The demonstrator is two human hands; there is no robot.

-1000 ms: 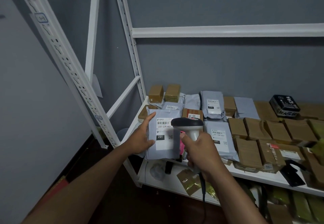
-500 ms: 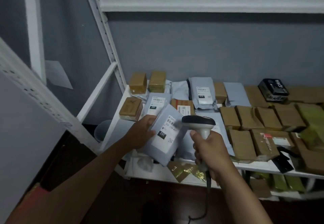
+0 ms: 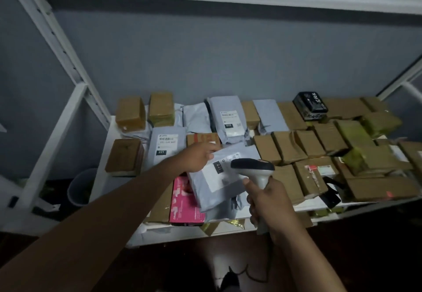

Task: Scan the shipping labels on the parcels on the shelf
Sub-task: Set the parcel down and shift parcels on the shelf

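Note:
A grey mailer bag [image 3: 219,184] with a white label marked 231 lies tilted on other parcels at the front of the white shelf [image 3: 102,173]. My left hand [image 3: 201,157] grips its upper left corner. My right hand [image 3: 269,202] holds the handle of a grey barcode scanner [image 3: 253,168], whose head hangs just over the bag's right side. Another grey bag [image 3: 165,145] marked 231 lies flat to the left, and a third [image 3: 229,120] marked 010 lies behind.
Several brown taped boxes [image 3: 292,145] fill the shelf's right half, two more [image 3: 130,113] stand at the back left. A pink box [image 3: 185,202] sits at the front edge. A black box [image 3: 310,105] rests at the back. White uprights [image 3: 57,40] frame the left; a bin [image 3: 83,186] stands below.
My left hand has carried the grey bag to the right and laid it down flatter on the parcels. The view has tipped down and right. The pink box has come into sight.

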